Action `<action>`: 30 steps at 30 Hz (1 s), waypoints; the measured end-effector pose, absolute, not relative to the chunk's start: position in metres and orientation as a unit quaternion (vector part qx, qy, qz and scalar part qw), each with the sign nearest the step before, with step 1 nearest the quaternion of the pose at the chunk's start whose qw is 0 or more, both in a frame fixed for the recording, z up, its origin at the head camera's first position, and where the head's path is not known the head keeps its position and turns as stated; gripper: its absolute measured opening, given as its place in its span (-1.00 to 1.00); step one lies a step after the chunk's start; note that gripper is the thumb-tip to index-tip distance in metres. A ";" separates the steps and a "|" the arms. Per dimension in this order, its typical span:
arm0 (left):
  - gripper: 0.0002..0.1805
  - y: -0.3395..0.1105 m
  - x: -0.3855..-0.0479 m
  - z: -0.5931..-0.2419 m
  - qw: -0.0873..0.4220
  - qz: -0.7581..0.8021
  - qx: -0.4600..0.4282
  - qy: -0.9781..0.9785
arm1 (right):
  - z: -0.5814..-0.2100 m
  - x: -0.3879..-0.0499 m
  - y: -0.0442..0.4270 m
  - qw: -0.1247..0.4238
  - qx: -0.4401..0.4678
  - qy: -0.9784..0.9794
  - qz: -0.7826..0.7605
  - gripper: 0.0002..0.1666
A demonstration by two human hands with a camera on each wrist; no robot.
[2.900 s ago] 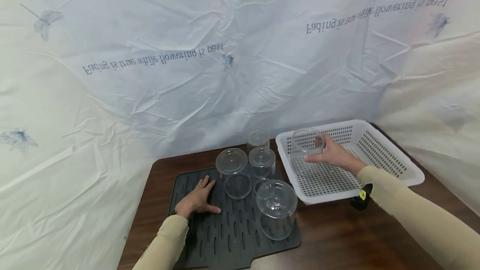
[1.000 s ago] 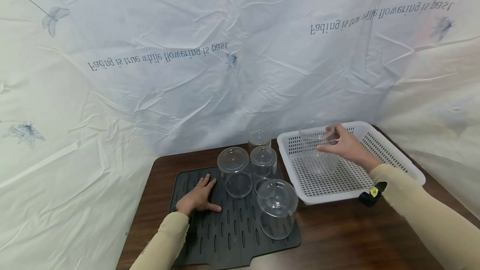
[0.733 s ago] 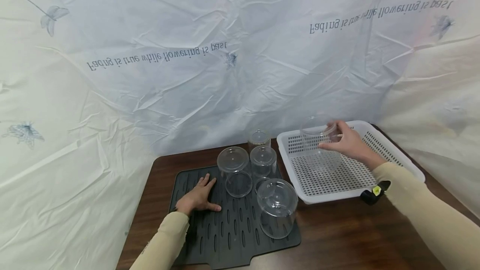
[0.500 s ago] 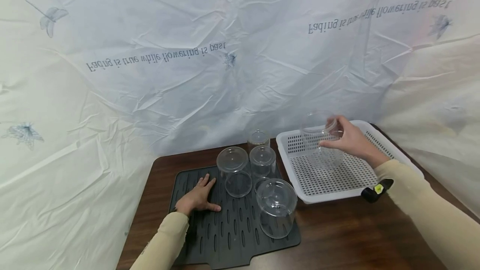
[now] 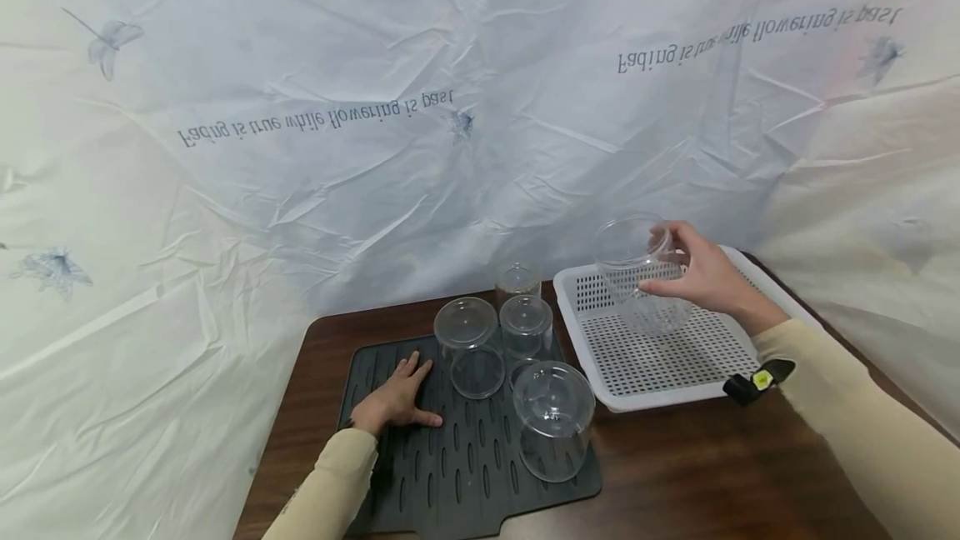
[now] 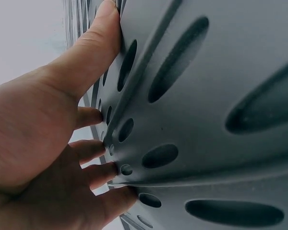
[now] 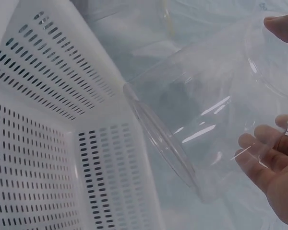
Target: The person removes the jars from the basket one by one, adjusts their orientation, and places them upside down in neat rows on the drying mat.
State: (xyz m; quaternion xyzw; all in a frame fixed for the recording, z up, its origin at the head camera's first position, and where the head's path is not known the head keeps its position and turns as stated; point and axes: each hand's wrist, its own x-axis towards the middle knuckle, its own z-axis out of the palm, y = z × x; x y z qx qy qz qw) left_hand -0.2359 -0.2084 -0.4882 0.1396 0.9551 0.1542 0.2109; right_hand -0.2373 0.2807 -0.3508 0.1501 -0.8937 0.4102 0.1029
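In the head view my right hand grips a clear, see-through jar by its side, thumb in front and fingers behind. The jar is held up over the white perforated basket. In the right wrist view the fingers curl against the wall of the jar. My left hand lies with fingers spread on the black slotted drying mat. Its fingers touch the mat in the left wrist view and hold nothing.
Several clear jars stand on or by the mat: a front jar, a left jar, a middle jar and a back jar. The brown wooden table extends in front of the basket. A white printed sheet hangs behind.
My right hand has risen with the jar and shifted a little to the right above the basket. The left hand and the standing jars have stayed in place.
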 end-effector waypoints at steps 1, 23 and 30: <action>0.17 -0.208 -0.236 -0.488 0.210 0.154 0.139 0.955 | -0.350 -0.237 0.280 0.108 0.155 -0.894 0.407 -0.09; 0.15 -0.207 -0.235 -0.491 0.205 0.139 0.146 0.958 | -0.318 -0.229 0.260 0.182 0.261 -0.872 0.372 0.01; 0.15 -0.209 -0.235 -0.490 0.198 0.147 0.145 0.958 | -0.307 -0.228 0.249 0.196 0.286 -0.867 0.359 0.02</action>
